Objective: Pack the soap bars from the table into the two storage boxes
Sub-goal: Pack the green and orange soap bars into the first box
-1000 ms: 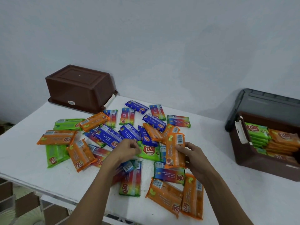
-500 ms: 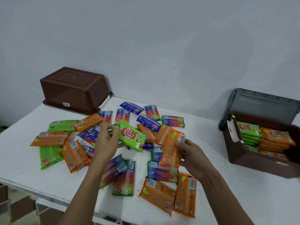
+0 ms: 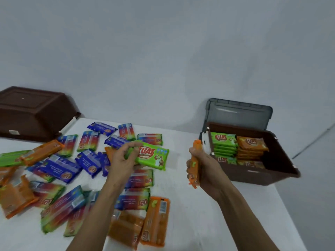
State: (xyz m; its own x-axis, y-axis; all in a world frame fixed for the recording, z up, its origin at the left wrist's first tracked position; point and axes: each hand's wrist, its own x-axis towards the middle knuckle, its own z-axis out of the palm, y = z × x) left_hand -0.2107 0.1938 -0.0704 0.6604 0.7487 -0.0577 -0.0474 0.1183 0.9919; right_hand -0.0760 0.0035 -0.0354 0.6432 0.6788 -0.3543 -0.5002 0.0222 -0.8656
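Head view, looking down on a white table (image 3: 213,220) against a pale wall.

Centre of frame: the left hand (image 3: 121,161) grips a green soap bar (image 3: 154,157) by its left end, fingers and thumb curled round the wrapper. The bar is held above the pile, printed face up and tilted slightly down to the right.

Right of centre: the right hand (image 3: 208,166) is closed round an orange soap bar (image 3: 195,165). The bar stands nearly upright and edge-on to the camera, its top end close to the left rim of the open storage box (image 3: 253,177).

Right of frame: this brown box sits on the table with its grey lid (image 3: 239,115) raised behind it. Inside, at the left end, lie 2 stacks side by side: green bars (image 3: 224,145) to the left and orange bars (image 3: 252,148) to the right. The right end of the box shows bare floor.

Upper left of frame: the second storage box (image 3: 32,115), also brown, rests upside down at the far edge of the table.

Left and lower centre of frame: loose bars lie scattered and overlapping on the table, among them a blue bar (image 3: 60,168), a multicoloured bar (image 3: 138,198) and an orange bar (image 3: 155,220) nearest the camera. Motion blur softens the bars at the far left.
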